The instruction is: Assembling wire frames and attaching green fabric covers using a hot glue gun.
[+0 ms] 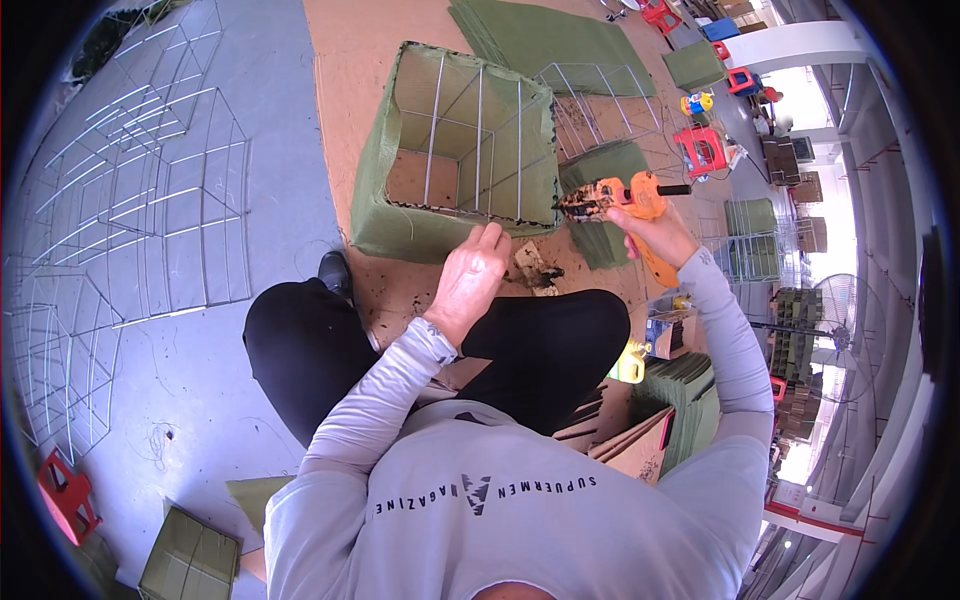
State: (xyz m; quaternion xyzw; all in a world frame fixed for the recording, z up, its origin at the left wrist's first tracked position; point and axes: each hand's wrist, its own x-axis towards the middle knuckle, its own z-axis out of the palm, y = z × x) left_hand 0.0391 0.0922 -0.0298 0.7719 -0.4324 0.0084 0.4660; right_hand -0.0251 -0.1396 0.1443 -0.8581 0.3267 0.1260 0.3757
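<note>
In front of me stands a box of green woven fabric [380,215] over a metal wire frame [478,135], its open side toward me. A dark, uneven line of glue runs along its rim. My left hand [474,275] is at the rim's near edge, its fingers bent together on the fabric there. My right hand [655,235] grips an orange glue gun [615,200] with a black stick poking from its back end. The gun's nozzle, smeared with black, is at the box's near right corner; whether it touches cannot be made out.
Bare wire frames [150,180] stand on the grey floor at the left. Flat green panels [560,40] lie beyond the box. A scrap smeared with black [535,268] lies near my knees. Red stools [702,150], a yellow bottle [630,362] and stacked panels [690,400] are at the right.
</note>
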